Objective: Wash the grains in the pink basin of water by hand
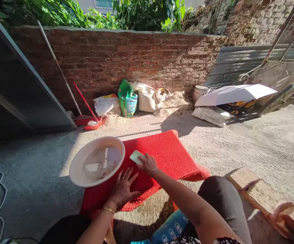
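Observation:
A red shaggy rug point(159, 145) is spread in front of my knees, its near edge hanging down. My left hand point(123, 188) lies flat on it with the fingers spread, close to the basin. Farther right, my right hand point(148, 164) grips one end of a pale green scrub brush point(136, 156), which rests flat on the pile; its underside is hidden. At the rug's left stands a wide white plastic basin point(78, 166). Shallow water with bits of reddish debris covers its bottom.
A red dustpan point(93, 126) and a long pole point(58, 64) lean near the brick wall point(147, 57). Beside them sit a green sack point(127, 100) and a white sack point(147, 99). A white umbrella-like cover point(233, 93) is to the right. Wooden planks point(258, 193) lie by my right knee.

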Tool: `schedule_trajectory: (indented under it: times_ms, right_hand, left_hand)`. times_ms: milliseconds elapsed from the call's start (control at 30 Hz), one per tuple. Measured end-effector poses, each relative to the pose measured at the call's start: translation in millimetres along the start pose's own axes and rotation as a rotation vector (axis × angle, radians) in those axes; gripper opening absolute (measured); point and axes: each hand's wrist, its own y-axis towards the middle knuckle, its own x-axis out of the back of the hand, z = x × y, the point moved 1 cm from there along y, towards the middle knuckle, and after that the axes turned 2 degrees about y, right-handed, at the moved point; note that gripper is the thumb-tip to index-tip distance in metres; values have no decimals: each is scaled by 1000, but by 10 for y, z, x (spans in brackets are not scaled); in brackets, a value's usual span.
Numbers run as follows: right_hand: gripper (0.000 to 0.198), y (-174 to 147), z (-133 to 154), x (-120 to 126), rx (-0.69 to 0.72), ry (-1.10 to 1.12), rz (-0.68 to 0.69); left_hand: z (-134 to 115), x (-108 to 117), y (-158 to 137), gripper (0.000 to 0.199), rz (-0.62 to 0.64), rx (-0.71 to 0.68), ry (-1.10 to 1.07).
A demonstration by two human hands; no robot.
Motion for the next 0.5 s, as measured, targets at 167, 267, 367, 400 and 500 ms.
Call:
schedule_trajectory:
  times_ms: [167,267,367,400,500]
  right_hand:
    - [47,-143,-1002,364,-290,-67,-98]
    - [49,-492,-1873,778,-586,-102,-174]
    - [50,-819,-2432,1069,-763,-139,-257]
    - [50,-866,-2505,1108,-787,-132,-294]
    - [49,-731,-2320,1037,-723,-50,-338]
  left_hand:
    - [-24,-17,0,83,-17,20,3]
    - [-21,-38,0,81,-55,3,-1]
    - [-8,-56,-1,81,-70,-10,1]
    - [-7,-56,0,82,-65,-11,-1]
    - [-22,-32,4,83,-37,2,-18]
